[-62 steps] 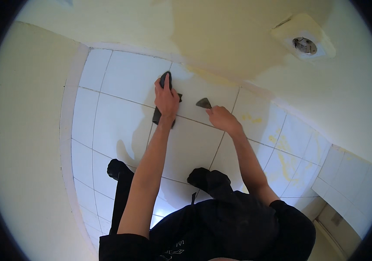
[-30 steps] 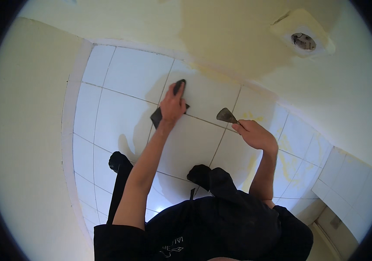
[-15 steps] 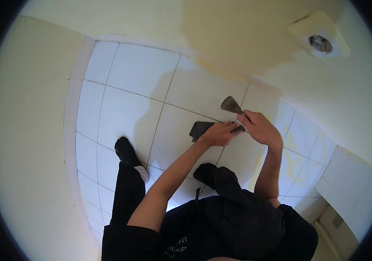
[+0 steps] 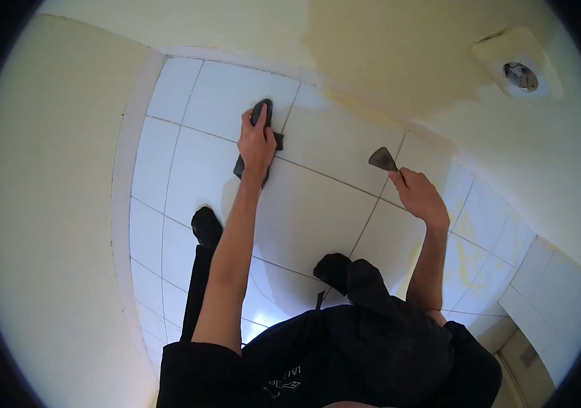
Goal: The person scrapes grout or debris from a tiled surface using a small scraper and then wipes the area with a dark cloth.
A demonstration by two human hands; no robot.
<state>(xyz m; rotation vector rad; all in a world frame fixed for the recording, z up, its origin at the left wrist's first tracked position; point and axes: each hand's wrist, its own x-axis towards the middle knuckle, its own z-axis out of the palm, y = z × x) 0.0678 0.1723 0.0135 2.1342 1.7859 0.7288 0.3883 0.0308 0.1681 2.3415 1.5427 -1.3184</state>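
Observation:
My left hand (image 4: 257, 148) reaches far forward to the white tiles. It is closed on a dark grey cloth (image 4: 242, 167), parts of which stick out past the fingertips and on both sides of the hand. Whether the cloth is wrapped around something is hidden. Over to the right, my right hand (image 4: 421, 197) is wrapped around the handle of a putty knife (image 4: 382, 159). Its wide, worn metal blade points up and to the left, apart from the other hand.
White floor tiles (image 4: 318, 204) meet cream walls (image 4: 66, 170); yellowish stains mark the tiles at right. A round recessed fitting (image 4: 521, 77) sits in the far right wall. My dark-socked feet (image 4: 332, 272) stand on the tiles, and a lower tiled ledge (image 4: 554, 289) lies at right.
My left hand has swung away from the right hand, forward and left, carrying the dark grey cloth. My right hand keeps the putty knife in nearly the same place.

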